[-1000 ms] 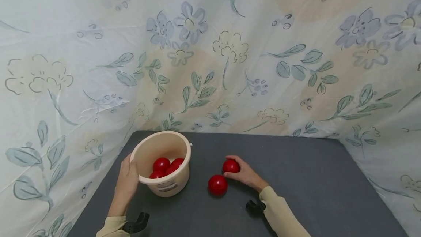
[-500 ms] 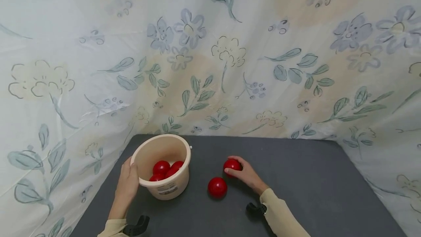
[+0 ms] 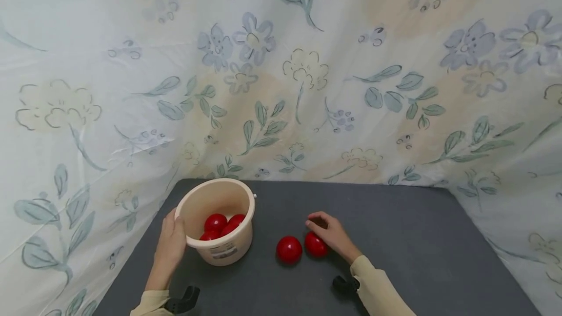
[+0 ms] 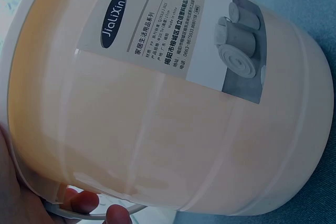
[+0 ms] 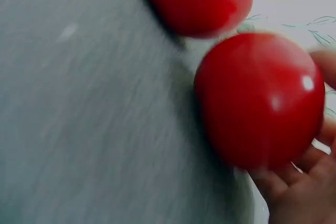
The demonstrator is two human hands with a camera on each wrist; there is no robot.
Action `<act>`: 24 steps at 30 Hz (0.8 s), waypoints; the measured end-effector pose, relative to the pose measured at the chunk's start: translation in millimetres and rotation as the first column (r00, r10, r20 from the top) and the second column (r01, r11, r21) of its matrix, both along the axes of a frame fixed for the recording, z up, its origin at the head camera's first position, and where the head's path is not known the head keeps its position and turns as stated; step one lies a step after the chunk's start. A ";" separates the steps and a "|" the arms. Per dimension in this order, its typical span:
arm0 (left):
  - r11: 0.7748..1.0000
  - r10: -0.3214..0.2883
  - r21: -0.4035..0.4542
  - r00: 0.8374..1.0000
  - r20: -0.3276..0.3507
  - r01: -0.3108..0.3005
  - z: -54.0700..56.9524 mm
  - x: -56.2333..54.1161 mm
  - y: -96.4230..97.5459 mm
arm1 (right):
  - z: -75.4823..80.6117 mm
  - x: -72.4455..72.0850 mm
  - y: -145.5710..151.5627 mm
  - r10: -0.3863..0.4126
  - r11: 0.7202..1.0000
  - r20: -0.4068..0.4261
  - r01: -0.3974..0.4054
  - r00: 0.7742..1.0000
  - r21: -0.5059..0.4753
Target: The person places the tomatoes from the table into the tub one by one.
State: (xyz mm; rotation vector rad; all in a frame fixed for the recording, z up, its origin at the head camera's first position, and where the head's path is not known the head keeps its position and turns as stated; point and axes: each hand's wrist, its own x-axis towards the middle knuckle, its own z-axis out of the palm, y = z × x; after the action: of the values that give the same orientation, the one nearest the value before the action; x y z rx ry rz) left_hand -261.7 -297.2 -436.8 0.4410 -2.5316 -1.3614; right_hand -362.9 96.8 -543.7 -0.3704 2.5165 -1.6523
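A cream bucket [image 3: 226,252] leans toward me at the left of the table, with three red tomatoes [image 3: 215,222] visible inside. My left hand [image 3: 170,243] grips its left rim; fingertips [image 4: 84,201] show by the thin handle in the left wrist view. Right of the bucket, a glossy tomato [image 3: 289,250] lies on the table. Just beside it is a second tomato [image 3: 315,245], close under my right hand [image 3: 332,234]. That hand's fingers are loosely bent above and behind this tomato, not closed round it. In the right wrist view the tomato [image 5: 260,100] hides part of the fingers.
The dark grey tabletop [image 3: 395,243] reaches back to a hanging floral sheet [image 3: 307,87], which also encloses both sides. Black wrist mounts [image 3: 346,285] sit on both forearms. A printed label [image 4: 173,35] is on the bucket's side.
The tomato that was within my right hand's fingers has come nearer to me, beside the other loose tomato, and the fingers are off it. My left hand and the bucket have stayed put.
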 end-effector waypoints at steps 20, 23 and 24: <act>1.000 0.001 -0.020 1.000 -0.013 -0.001 -2.5 3.5 -2.3 | -7.0 18.4 13.1 0.185 0.981 0.118 -0.190 0.976 0.029; 1.000 -0.006 -0.019 1.000 0.002 0.006 -1.8 3.3 -1.7 | -2.7 13.5 14.9 0.136 0.991 0.102 -0.136 0.985 -0.011; 1.000 -0.006 -0.019 1.000 0.008 0.006 -1.7 3.6 -1.4 | -0.7 10.4 15.5 0.123 0.992 0.092 -0.122 0.988 -0.017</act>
State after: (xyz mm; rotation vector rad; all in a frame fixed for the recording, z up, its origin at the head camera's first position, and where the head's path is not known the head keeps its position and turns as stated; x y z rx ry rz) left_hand -258.1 -298.5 -438.5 0.4364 -2.5522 -1.3389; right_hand -352.5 112.3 -544.3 -0.4303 2.3679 -1.6009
